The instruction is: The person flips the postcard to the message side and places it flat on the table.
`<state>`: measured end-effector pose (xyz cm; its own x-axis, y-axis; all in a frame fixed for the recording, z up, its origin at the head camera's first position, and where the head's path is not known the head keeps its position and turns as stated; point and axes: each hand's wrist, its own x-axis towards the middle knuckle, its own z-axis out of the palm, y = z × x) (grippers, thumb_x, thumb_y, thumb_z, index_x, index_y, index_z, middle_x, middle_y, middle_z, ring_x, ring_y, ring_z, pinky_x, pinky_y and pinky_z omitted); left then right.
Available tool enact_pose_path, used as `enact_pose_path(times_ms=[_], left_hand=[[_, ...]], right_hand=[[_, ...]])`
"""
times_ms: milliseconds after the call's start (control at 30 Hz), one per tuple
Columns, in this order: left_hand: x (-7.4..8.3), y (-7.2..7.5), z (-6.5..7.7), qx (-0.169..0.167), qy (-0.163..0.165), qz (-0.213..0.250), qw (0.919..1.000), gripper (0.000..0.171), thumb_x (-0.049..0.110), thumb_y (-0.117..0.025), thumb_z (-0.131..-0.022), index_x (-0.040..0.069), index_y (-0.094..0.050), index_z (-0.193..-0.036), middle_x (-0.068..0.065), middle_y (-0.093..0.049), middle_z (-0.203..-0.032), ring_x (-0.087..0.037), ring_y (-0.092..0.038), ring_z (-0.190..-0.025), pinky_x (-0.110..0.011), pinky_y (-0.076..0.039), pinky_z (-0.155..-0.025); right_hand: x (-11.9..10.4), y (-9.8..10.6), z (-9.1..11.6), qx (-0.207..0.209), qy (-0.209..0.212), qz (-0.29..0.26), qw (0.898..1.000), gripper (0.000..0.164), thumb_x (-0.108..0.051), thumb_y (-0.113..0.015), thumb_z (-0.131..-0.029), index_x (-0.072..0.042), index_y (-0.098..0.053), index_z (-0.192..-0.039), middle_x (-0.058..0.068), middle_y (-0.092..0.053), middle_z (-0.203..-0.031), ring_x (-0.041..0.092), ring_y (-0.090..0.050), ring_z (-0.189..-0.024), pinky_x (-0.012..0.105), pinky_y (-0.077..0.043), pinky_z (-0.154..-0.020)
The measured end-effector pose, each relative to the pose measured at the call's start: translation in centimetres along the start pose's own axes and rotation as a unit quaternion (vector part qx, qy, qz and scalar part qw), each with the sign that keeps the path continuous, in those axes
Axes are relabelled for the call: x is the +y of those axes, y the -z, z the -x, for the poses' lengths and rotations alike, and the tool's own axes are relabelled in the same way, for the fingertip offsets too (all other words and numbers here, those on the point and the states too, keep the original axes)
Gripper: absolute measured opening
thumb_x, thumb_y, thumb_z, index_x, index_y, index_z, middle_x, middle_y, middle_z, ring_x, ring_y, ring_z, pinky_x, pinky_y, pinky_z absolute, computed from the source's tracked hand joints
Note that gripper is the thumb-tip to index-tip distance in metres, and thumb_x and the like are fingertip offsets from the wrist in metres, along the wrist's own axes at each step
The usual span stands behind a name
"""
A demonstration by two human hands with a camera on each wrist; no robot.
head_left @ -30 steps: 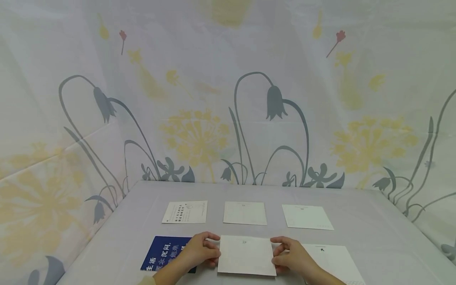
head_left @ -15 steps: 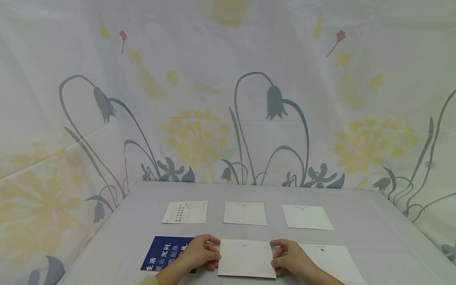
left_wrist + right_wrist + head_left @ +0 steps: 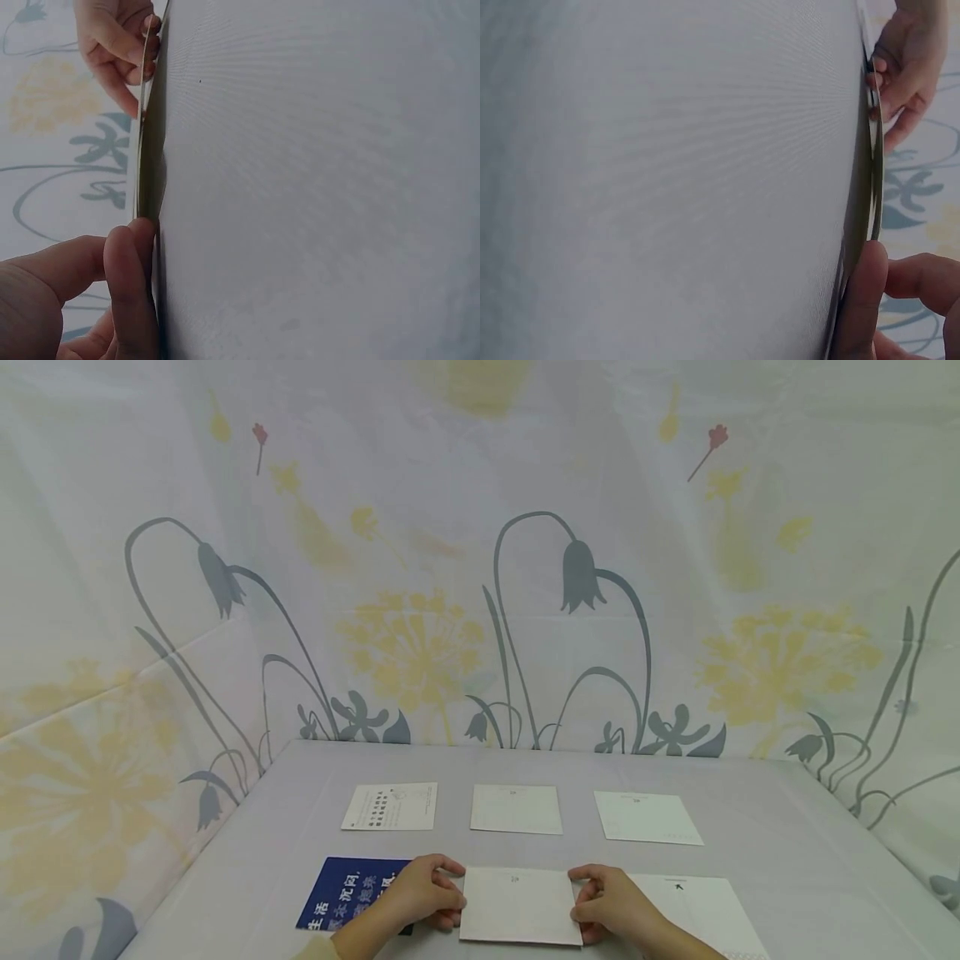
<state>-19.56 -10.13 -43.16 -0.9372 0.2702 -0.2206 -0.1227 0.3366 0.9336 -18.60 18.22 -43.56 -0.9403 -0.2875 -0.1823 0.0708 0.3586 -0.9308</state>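
Note:
In the head view both hands hold a white postcard (image 3: pixel 521 906) with a tiny dark print near its top edge. The left hand (image 3: pixel 426 893) grips its left edge, and the right hand (image 3: pixel 611 902) grips the right one. Seen edge-on in the left wrist view, the postcard (image 3: pixel 152 165) is close over the grey-white tabletop, with a shadow beneath. From the right wrist, the postcard (image 3: pixel 876 172) shows slightly parted thin layers along its edge. Curled fingers (image 3: pixel 861 300) of the right hand pinch the near end there.
A blue card (image 3: pixel 337 893) with white characters lies left, partly behind the left hand. Right of the right hand is another white card (image 3: pixel 708 910). Behind lie a printed card (image 3: pixel 390 807), a plain card (image 3: pixel 516 808) and a further white card (image 3: pixel 648 817). Flowered cloth (image 3: pixel 450 527) hangs behind.
The held postcard has moved slightly toward the person, and both hands have shifted a little with it. The cards lying on the table have stayed put.

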Motion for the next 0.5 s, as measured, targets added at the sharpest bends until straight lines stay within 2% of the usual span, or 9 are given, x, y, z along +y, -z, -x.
enact_pose_path(times_ms=[500], left_hand=[[0.02,0.02,-0.04,-0.005,0.013,-0.004,0.9999,0.040,-0.005,-0.070,-0.074,-0.003,-0.057,-0.111,-0.010,-0.057,-0.077,-0.014,-0.062,-0.056,-0.027,-0.054,-0.052]], right_hand=[[-0.30,0.00,0.37,0.007,-0.004,0.003,1.000,0.056,0.007,-0.066,-0.069,0.018,-0.045,-0.120,0.007,-0.051,-0.072,0.013,-0.057,-0.053,0.030,-0.054,-0.052]])
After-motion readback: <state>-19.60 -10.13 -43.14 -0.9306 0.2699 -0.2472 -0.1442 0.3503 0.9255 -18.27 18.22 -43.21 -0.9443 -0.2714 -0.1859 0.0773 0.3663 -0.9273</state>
